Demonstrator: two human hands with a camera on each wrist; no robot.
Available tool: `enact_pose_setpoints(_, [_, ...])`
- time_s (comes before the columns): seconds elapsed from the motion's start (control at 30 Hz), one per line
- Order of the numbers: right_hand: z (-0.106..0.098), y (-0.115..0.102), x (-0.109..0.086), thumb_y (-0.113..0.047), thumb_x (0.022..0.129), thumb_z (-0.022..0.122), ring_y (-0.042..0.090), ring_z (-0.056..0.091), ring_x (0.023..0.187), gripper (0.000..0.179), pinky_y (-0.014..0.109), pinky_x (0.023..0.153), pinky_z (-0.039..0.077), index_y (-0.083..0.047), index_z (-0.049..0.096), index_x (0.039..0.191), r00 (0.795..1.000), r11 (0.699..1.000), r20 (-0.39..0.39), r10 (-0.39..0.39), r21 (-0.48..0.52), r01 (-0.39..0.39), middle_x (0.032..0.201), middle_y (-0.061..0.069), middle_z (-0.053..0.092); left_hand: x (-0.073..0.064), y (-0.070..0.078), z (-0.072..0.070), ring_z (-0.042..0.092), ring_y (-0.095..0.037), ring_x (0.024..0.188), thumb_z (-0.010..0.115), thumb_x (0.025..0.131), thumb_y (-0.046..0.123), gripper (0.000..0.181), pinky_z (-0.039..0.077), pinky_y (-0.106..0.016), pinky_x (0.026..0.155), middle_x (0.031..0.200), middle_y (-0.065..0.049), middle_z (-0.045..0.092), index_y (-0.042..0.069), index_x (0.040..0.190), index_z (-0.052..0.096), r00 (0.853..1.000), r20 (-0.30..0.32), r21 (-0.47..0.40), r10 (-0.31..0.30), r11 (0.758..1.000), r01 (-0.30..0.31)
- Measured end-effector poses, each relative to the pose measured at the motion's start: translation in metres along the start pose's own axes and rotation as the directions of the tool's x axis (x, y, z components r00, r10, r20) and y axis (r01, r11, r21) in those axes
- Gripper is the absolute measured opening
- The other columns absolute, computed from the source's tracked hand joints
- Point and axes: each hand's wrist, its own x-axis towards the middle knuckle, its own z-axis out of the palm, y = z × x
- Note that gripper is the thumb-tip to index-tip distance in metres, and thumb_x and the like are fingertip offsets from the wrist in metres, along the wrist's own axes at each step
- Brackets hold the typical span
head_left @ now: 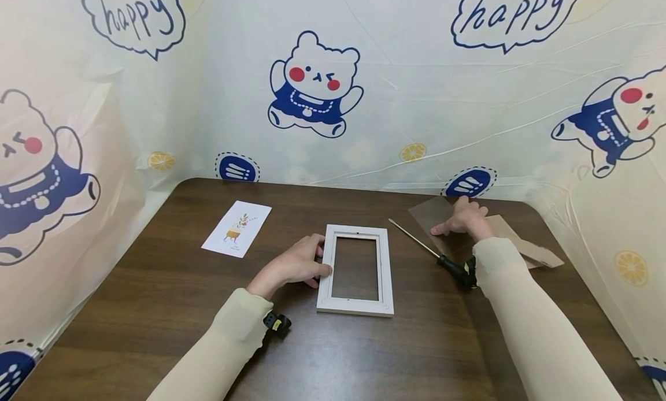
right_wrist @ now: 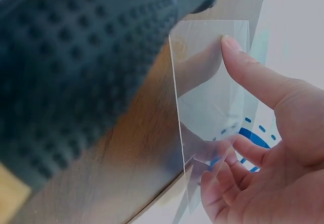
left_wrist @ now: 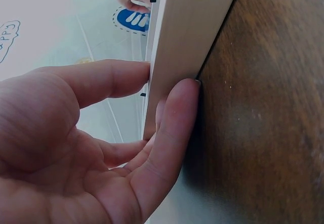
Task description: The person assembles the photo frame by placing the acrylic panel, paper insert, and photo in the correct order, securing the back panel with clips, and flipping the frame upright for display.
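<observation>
A white picture frame (head_left: 385, 274) lies on the table, its opening showing the wood. My left hand (head_left: 293, 262) grips its left side, thumb on the front face and fingers along the side wall (left_wrist: 187, 37). Farther right, my right hand (head_left: 465, 219) holds a clear plastic sheet (head_left: 429, 210) near the table's back edge. In the right wrist view the thumb touches the sheet (right_wrist: 202, 102), with the other fingers curled at its near end. A screwdriver (head_left: 418, 239) with a dark handle lies between the frame and my right wrist.
A white card (head_left: 236, 230) printed with a plant drawing lies at the left on the brown wooden table (head_left: 156, 308). Flat brown pieces (head_left: 512, 239) lie beyond my right wrist. A patterned curtain (head_left: 406, 100) surrounds the table's back and sides.
</observation>
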Motion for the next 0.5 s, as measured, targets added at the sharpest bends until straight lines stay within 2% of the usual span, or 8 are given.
enact_pose_setpoints(0.13, [-0.001,0.001,0.001,-0.045,0.084,0.09,0.057,0.034,0.12,0.108,0.066,0.103,0.042,0.022,0.03,0.143,1.0,1.0,0.0,-0.019,-0.005,0.019,0.14,0.047,0.038,0.0,0.0,0.0,0.067,-0.026,0.084,0.076,0.093,0.0,0.07,0.064,-0.036,0.062,0.124,-0.021,0.046,-0.005,0.153,0.04,1.0,0.002,-0.002,0.001,1.0,-0.001])
enact_pose_setpoints(0.3, [-0.006,0.005,0.001,-0.041,0.087,0.089,0.061,0.041,0.129,0.099,0.068,0.111,0.038,0.022,0.038,0.144,0.998,0.998,-0.006,-0.07,0.009,0.07,0.143,0.046,0.042,-0.001,0.0,-0.001,0.067,-0.027,0.086,0.076,0.092,-0.001,0.072,0.064,-0.036,0.063,0.125,-0.022,0.045,-0.005,0.154,0.039,1.0,0.005,-0.011,0.005,1.0,-0.005])
enact_pose_setpoints(0.5, [-0.01,0.01,0.0,-0.035,0.088,0.088,0.058,0.045,0.131,0.093,0.065,0.111,0.041,0.02,0.038,0.144,0.995,0.993,-0.006,-0.102,0.055,0.103,0.143,0.045,0.043,-0.001,-0.001,-0.001,0.067,-0.027,0.086,0.076,0.093,0.0,0.072,0.064,-0.036,0.063,0.126,-0.022,0.045,-0.005,0.154,0.039,1.0,0.008,-0.01,0.004,1.0,-0.004])
